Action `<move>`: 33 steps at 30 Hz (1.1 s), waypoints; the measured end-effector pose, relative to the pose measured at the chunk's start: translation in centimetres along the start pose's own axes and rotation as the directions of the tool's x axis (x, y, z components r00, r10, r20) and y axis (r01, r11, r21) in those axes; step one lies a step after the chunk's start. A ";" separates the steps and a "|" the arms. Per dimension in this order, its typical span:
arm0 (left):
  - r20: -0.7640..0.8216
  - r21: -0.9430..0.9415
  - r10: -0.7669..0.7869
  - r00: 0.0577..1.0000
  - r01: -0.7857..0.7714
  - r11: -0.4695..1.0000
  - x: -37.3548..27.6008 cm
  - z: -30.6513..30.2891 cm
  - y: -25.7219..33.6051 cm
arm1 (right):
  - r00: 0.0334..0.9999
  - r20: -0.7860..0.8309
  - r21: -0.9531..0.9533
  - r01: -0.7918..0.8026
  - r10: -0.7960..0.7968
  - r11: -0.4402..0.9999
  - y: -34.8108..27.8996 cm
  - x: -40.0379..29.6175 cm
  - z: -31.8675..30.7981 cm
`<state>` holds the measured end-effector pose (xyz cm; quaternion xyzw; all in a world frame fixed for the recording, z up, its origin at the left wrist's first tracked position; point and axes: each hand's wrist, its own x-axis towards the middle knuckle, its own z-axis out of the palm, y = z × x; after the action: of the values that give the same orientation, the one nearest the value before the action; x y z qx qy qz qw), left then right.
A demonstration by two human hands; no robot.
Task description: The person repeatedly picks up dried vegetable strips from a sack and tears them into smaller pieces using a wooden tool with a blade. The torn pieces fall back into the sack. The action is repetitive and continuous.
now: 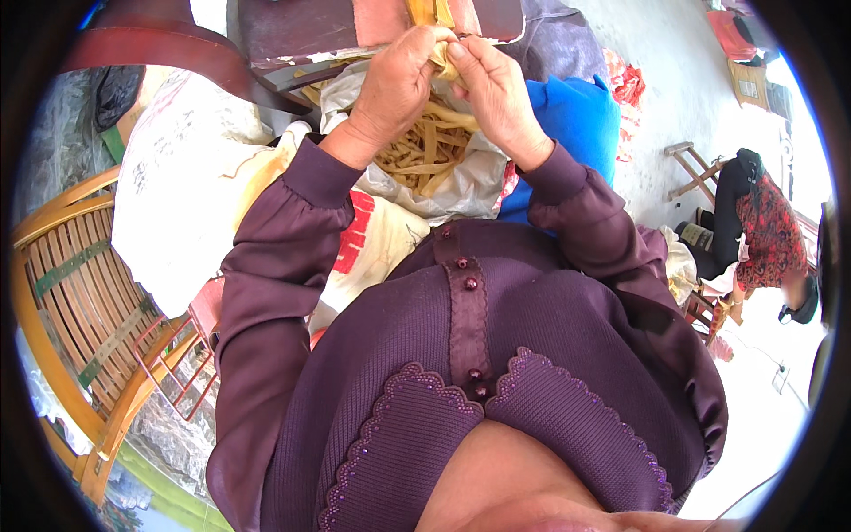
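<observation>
My left hand and my right hand meet at the top of the view, thumbs and fingertips pinching a pale yellow folded strip between them. Part of it is hidden by my fingers. Beyond them, yellow flat strips run over a dark red board with a pinkish band across it. Under my wrists, a whitish plastic sack lies open, full of loose tan strips. What the strips are made of, I cannot tell.
Blue cloth lies right of the sack, a white sack to the left. A slatted bamboo chair stands at far left. Another person sits at right, near a wooden folding stool.
</observation>
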<state>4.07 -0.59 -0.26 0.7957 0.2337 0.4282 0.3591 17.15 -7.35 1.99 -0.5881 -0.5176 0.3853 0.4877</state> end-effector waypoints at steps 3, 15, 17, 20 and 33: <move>0.082 -0.278 -0.178 0.981 0.195 0.941 -0.1 0.0 -0.5 | 0.991 0.063 -0.196 0.126 -0.116 0.972 -0.2 -0.2 -0.6; 0.321 -0.616 -0.253 0.913 0.404 0.677 0.7 -1.0 0.0 | 0.963 0.050 -0.092 0.267 -0.264 0.959 -1.2 0.5 -2.5; 0.254 -0.548 -0.237 0.938 0.341 0.764 0.5 -1.0 -1.2 | 0.990 0.089 0.145 0.092 -0.106 0.985 -2.0 0.0 -1.9; 0.199 -0.509 -0.304 0.932 0.364 0.781 0.2 -1.0 -1.3 | 0.991 0.129 0.236 -0.072 0.042 0.969 -1.9 -0.1 -1.8; 0.372 -0.591 -0.348 0.861 0.509 0.626 0.5 -1.4 0.0 | 0.937 -0.081 0.552 -0.241 0.339 0.798 0.5 2.7 -4.1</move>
<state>3.17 0.27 0.49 0.5746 0.2053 0.2925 0.7363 21.67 -5.43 2.56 -0.5330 -0.2484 0.5306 0.6105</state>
